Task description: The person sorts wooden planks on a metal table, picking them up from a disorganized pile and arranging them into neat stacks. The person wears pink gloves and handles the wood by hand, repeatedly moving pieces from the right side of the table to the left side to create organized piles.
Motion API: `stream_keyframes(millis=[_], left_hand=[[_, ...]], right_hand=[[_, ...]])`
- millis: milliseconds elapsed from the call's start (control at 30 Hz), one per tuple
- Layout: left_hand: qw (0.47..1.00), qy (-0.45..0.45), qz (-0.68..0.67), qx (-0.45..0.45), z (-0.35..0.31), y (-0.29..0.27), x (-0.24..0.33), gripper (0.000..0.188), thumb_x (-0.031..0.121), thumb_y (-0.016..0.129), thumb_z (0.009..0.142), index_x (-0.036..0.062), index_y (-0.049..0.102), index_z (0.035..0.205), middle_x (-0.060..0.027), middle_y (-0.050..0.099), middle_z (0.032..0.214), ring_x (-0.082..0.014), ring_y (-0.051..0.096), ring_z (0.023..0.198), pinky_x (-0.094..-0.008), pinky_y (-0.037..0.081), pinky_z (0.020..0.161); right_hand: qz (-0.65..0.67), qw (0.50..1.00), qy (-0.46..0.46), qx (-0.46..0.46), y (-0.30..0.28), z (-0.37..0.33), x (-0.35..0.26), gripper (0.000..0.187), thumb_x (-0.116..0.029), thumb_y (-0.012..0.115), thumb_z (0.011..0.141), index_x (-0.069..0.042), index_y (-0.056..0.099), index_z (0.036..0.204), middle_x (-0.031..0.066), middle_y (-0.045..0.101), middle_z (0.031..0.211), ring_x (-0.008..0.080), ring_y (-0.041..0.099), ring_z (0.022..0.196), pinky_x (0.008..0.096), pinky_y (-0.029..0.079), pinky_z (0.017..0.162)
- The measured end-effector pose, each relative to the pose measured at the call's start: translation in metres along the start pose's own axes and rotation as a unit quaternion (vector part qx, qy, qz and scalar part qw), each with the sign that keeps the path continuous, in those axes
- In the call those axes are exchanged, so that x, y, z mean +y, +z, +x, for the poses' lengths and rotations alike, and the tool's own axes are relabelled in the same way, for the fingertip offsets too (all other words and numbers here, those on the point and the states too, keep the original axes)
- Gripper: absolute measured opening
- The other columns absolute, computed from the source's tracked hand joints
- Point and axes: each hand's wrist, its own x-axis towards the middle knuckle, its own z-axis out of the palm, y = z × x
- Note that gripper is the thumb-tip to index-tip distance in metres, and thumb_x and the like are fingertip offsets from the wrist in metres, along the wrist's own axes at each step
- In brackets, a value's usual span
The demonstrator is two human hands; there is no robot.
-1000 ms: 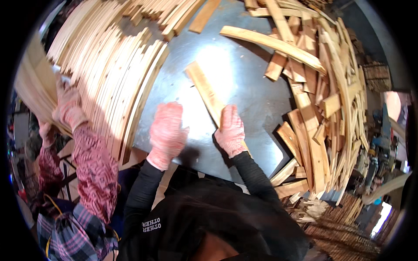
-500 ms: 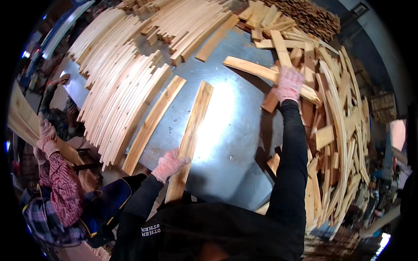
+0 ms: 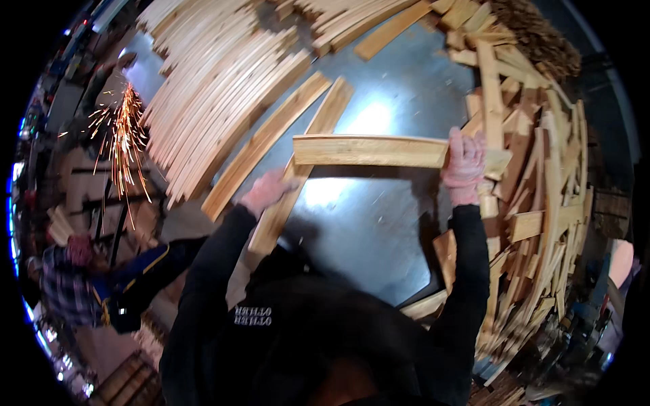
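Both my hands wear pinkish work gloves. My right hand (image 3: 464, 166) is closed on the right end of a short wooden board (image 3: 372, 151), held crosswise above the metal table (image 3: 379, 223). The left end of that board passes over a longer wooden plank (image 3: 274, 220) slanting away from me. My left hand (image 3: 266, 192) grips the near part of this plank at its left edge, thumb over the top; its other fingers are partly hidden and slightly blurred. A second plank (image 3: 267, 143) lies left of it, beside the rows of boards.
Rows of pale boards (image 3: 223, 88) cover the table's far left. A jumbled pile of wooden offcuts (image 3: 535, 203) fills the right side. Another board (image 3: 393, 30) lies at the back. Orange sparks (image 3: 127, 128) fly at left, near a co-worker in a plaid top (image 3: 71, 287).
My right hand has drawn the short board from the offcut pile and turned it crosswise over the slanting plank. Sparks have appeared at left. The view has shifted.
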Motion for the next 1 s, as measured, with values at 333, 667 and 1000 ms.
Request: stream_keyframes(millis=[333, 667, 1000], left_hand=[[0.984, 0.049, -0.169, -0.029, 0.015, 0.046, -0.022, 0.039, 0.028, 0.070, 0.089, 0.0019, 0.065, 0.117, -0.0062, 0.070, 0.099, -0.0138, 0.061, 0.091, -0.0312, 0.050, 0.085], [0.962, 0.094, -0.249, -0.056, -0.046, 0.082, 0.010, 0.038, 0.010, 0.064, 0.088, 0.0014, 0.061, 0.125, -0.0070, 0.068, 0.106, -0.0144, 0.063, 0.094, -0.0308, 0.051, 0.084], [0.972, 0.055, 0.008, 0.227, -0.040, -0.067, -0.009, 0.040, 0.017, 0.067, 0.093, -0.0015, 0.059, 0.127, -0.0150, 0.071, 0.110, -0.0224, 0.067, 0.099, -0.0354, 0.052, 0.087]], right_hand=[[0.149, 0.821, 0.520, -0.180, -0.004, -0.021, -0.083, 0.062, -0.022, 0.068, 0.085, 0.000, 0.046, 0.139, 0.0287, 0.047, 0.142, 0.0439, 0.047, 0.130, 0.0486, 0.036, 0.111], [0.556, 0.464, 0.686, 0.074, -0.053, -0.031, -0.244, 0.053, -0.022, 0.074, 0.091, 0.001, 0.051, 0.133, 0.0109, 0.066, 0.114, 0.0213, 0.063, 0.097, 0.0341, 0.052, 0.085], [0.264, 0.856, 0.434, -0.098, 0.048, 0.076, 0.106, 0.069, -0.054, 0.061, 0.091, 0.005, 0.054, 0.126, 0.0287, 0.063, 0.120, 0.0449, 0.060, 0.113, 0.0479, 0.048, 0.096]])
